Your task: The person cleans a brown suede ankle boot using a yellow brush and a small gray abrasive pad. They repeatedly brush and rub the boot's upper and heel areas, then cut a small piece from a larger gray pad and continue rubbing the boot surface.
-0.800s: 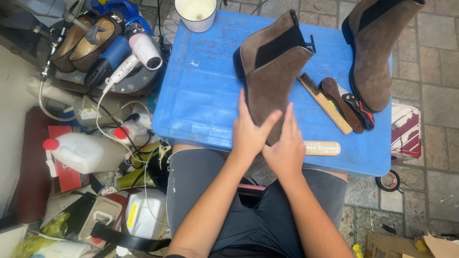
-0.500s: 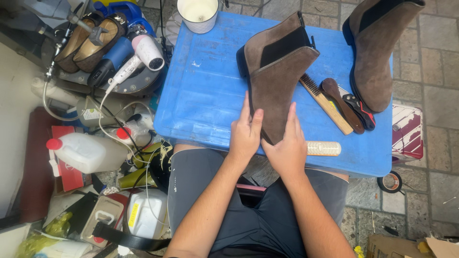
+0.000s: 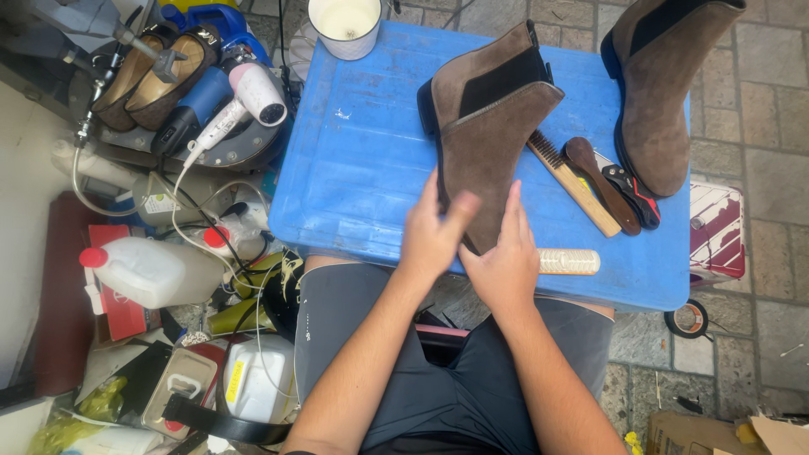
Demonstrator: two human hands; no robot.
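A brown suede ankle boot with a black elastic panel lies on its side on a blue plastic table. My left hand and my right hand both rest on its toe end near the table's front edge, fingers spread over the suede, thumbs close together. A second matching boot lies at the table's far right.
Beside the boot lie a wooden brush, a dark wooden tool and a cream block. A white cup stands at the table's back. On the left floor are a white hair dryer, jugs, shoes and cables.
The boot has slid slightly toward the right and my hands have shifted with it along the toe; my left thumb now lies across the suede.
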